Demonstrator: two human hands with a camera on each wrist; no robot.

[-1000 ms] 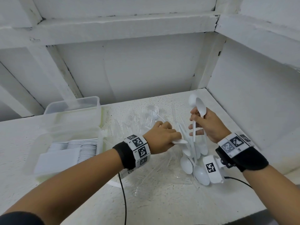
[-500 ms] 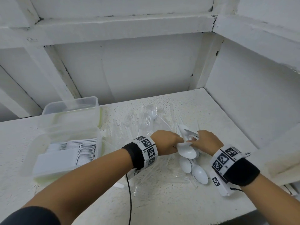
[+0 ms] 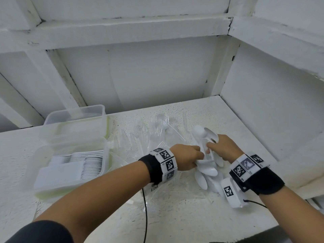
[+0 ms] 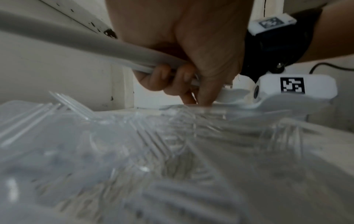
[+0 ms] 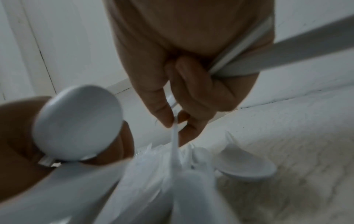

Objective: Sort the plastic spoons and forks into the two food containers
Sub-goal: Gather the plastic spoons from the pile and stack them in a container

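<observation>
My right hand point(image 3: 221, 148) grips a bundle of white spoons point(image 3: 199, 132), bowls pointing up and away. In the right wrist view its thumb and forefinger point(image 5: 173, 121) also pinch the thin handle of another white spoon point(image 5: 175, 145) in the heap. My left hand point(image 3: 188, 157) is close beside it, fingers curled round a white spoon point(image 3: 207, 171) whose bowl point(image 5: 76, 124) points right. More loose white spoons point(image 3: 201, 180) lie under both hands. Clear forks point(image 3: 154, 135) are spread over the table behind and left of them. The near container point(image 3: 106, 151) holds stacked white spoons; the far container point(image 3: 78, 109) looks empty.
Both containers stand at the left of the speckled white table point(image 3: 175, 216). White walls close in at the back point(image 3: 140, 76) and on the right point(image 3: 271, 102). A black cable point(image 3: 145, 216) hangs from my left wrist across the front of the table.
My right hand has come down from holding its spoons upright in the air to the heap beside my left hand. The left hand has shifted slightly right and still holds its spoon.
</observation>
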